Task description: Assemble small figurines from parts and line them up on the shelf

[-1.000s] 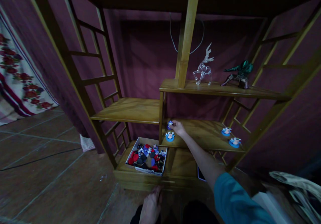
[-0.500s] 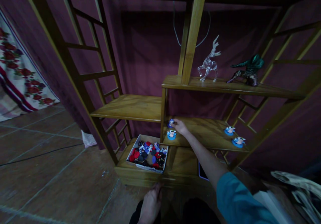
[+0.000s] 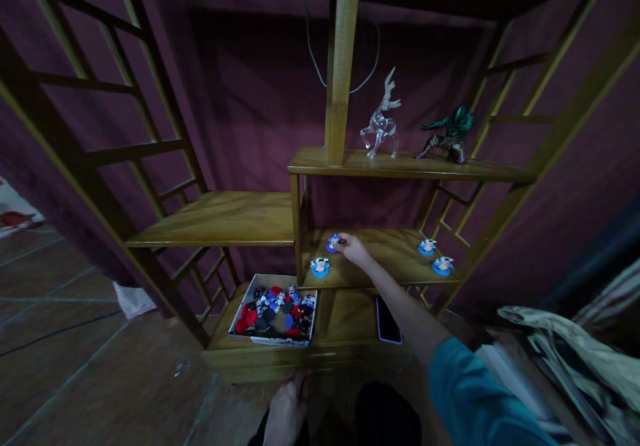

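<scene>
My right hand (image 3: pixel 354 249) reaches onto the lower right shelf, its fingers closed on a small figurine with a purple base (image 3: pixel 333 243). The figurine stands upright at the shelf surface; my fingertips hide its right side. Just in front and to its left sits a white and pink figurine on a blue base (image 3: pixel 320 268). Two similar blue-based figurines, one behind (image 3: pixel 427 247) and one in front (image 3: pixel 443 266), stand at the shelf's right end. Low in front of the cabinet, my left hand (image 3: pixel 286 407) rests near my leg, its dim fingers curled together, with nothing visible in them.
A shallow white box (image 3: pixel 313 329) of red, black and purple-based figurines sits on the bottom ledge. A phone-like dark slab (image 3: pixel 389 319) lies right of it. Above stand a clear deer (image 3: pixel 383 126) and a green crouching figure (image 3: pixel 453 133). A wooden post (image 3: pixel 345 66) rises behind.
My right hand has shifted the purple-based figurine to the right, away from the shelf divider. The view has swung right, showing more of the dark slab. My left hand stays low.
</scene>
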{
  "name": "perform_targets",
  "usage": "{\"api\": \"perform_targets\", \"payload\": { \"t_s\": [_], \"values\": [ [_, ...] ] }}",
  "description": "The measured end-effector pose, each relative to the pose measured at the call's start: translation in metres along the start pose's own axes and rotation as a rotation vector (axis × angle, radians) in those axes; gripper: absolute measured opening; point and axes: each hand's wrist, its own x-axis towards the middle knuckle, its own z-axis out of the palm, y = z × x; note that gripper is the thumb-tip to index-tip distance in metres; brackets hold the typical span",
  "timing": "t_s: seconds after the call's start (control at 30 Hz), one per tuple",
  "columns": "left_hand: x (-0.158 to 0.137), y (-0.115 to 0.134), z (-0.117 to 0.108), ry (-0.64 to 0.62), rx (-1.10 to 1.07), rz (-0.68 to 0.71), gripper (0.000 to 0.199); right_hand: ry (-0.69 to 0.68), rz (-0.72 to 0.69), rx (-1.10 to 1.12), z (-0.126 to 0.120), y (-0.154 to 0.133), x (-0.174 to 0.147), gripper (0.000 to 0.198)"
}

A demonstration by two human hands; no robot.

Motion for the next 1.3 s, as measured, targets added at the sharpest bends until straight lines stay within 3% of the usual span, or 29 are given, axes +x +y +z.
{"api": "perform_targets", "payload": {
  "t_s": [0.33, 0.63, 0.83, 1.1, 1.3],
  "values": [
    [0.009, -0.001, 0.003, -0.031, 0.015, 0.044, 0.032, 0.081, 0.026, -0.057, -0.099, 0.018, -0.071, 0.023],
    [0.008, 0.006, 0.006, -0.019, 0.031, 0.026, 0.032, 0.097, 0.059, -0.034, -0.129, 0.023, -0.107, 0.025],
    [0.007, 0.008, 0.007, -0.008, 0.082, 0.040, 0.030, 0.085, 0.068, 0.078, -0.119, 0.012, -0.108, 0.024],
    [0.000, 0.027, -0.005, -0.052, 0.176, -0.030, 0.032, 0.008, 0.081, 0.154, -0.061, -0.002, -0.083, 0.023],
    [-0.001, 0.023, -0.005, -0.034, 0.186, -0.031, 0.031, -0.040, 0.082, 0.089, -0.034, -0.012, -0.073, 0.021]
  ]
}}
